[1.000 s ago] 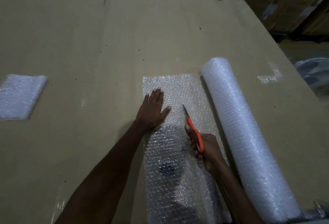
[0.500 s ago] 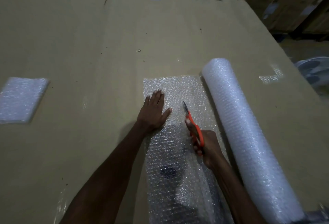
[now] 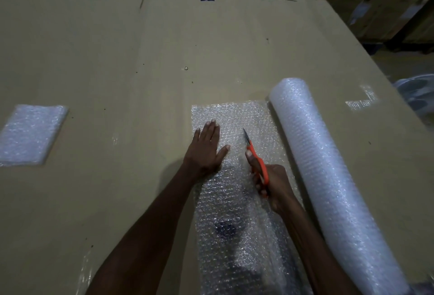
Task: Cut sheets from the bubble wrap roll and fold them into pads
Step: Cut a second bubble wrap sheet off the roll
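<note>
Our left hand (image 3: pixel 206 146) presses flat, fingers spread, on the unrolled bubble wrap sheet (image 3: pixel 234 116); our right hand (image 3: pixel 272 184) grips orange scissors (image 3: pixel 257 162) beside the bubble wrap roll (image 3: pixel 328 177).

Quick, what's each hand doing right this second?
Left hand: open, pressed flat on the bubble wrap sheet, holding nothing.
Right hand: closed around the orange scissors, blades pointing away along the sheet.

Cardboard top (image 3: pixel 164 48) carries sheet (image 3: pixel 234 116) under scissor grip, roll (image 3: pixel 328 165) just right, pad (image 3: pixel 30 132) far left
</note>
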A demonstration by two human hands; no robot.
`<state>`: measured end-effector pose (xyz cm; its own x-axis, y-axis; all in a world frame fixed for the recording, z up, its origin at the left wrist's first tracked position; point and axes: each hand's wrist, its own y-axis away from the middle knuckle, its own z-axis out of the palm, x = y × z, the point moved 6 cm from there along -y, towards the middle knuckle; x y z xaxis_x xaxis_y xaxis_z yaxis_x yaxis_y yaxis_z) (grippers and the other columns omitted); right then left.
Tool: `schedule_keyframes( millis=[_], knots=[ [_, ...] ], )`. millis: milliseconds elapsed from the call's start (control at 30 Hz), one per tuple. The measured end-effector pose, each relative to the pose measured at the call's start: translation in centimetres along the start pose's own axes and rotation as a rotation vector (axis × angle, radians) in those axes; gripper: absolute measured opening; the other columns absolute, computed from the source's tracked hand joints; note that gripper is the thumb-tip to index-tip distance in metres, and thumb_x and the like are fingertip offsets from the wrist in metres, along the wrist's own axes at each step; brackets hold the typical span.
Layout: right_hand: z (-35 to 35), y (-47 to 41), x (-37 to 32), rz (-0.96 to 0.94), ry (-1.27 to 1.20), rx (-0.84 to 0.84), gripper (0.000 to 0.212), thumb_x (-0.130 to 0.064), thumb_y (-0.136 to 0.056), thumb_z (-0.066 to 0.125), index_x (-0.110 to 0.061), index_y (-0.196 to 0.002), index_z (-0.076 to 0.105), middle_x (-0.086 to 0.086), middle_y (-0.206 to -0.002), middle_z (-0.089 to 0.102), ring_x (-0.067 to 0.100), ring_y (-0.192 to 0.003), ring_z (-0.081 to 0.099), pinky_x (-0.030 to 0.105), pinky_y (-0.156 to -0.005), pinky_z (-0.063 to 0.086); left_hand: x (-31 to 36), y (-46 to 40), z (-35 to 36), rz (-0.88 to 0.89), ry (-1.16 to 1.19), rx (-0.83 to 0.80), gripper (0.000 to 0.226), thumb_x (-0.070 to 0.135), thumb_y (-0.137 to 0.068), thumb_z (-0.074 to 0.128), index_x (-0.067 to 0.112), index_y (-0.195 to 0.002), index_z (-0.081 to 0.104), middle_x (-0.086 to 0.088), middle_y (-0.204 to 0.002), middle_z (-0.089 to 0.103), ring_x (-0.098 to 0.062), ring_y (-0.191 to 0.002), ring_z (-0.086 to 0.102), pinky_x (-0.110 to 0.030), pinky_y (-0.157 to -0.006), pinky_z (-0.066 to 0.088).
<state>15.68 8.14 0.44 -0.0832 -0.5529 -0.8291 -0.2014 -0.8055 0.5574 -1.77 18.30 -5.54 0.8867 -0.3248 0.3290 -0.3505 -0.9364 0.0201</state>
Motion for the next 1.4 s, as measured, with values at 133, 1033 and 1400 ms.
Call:
schedule_keyframes(
  millis=[133, 1033, 1400],
  knots=[
    [0.0, -0.4, -0.3, -0.021, 0.003, 0.008, 0.048, -0.043, -0.077, 0.083, 0.002, -0.08, 0.067, 0.009, -0.051, 0.051, 0.011, -0.032, 0.039, 0.016, -0.033, 0.026, 0.0, 0.0, 0.0, -0.003, -0.002, 0.0, 0.084, 0.063, -0.096, 0.011, 0.006, -0.158, 0.008, -0.012, -0.166, -0.001, -0.022, -0.153, -0.005, -0.041, -0.121, -0.005],
    [0.9, -2.0, -2.0, 0.005, 0.01, -0.049, 0.045, -0.05, -0.076, 0.081, -0.007, -0.07, 0.068, 0.007, -0.055, 0.056, 0.013, -0.037, 0.042, 0.017, -0.036, 0.029, -0.9, -4.2, -2.9, -0.001, 0.053, 0.111, 0.068, 0.048, -0.101, 0.041, 0.005, -0.153, 0.028, -0.015, -0.162, 0.022, -0.029, -0.15, 0.016, -0.049, -0.121, 0.013],
    [1.7, -3.7, -2.4, 0.035, 0.001, -0.018, 0.051, -0.053, -0.073, 0.082, -0.003, -0.075, 0.068, 0.008, -0.054, 0.055, 0.013, -0.036, 0.041, 0.016, -0.034, 0.026, -2.1, -4.9, -0.9, -0.02, -0.004, 0.032, 0.074, 0.057, -0.101, 0.022, 0.011, -0.159, 0.01, -0.008, -0.166, 0.002, -0.02, -0.153, -0.001, -0.041, -0.122, -0.004]
  ],
)
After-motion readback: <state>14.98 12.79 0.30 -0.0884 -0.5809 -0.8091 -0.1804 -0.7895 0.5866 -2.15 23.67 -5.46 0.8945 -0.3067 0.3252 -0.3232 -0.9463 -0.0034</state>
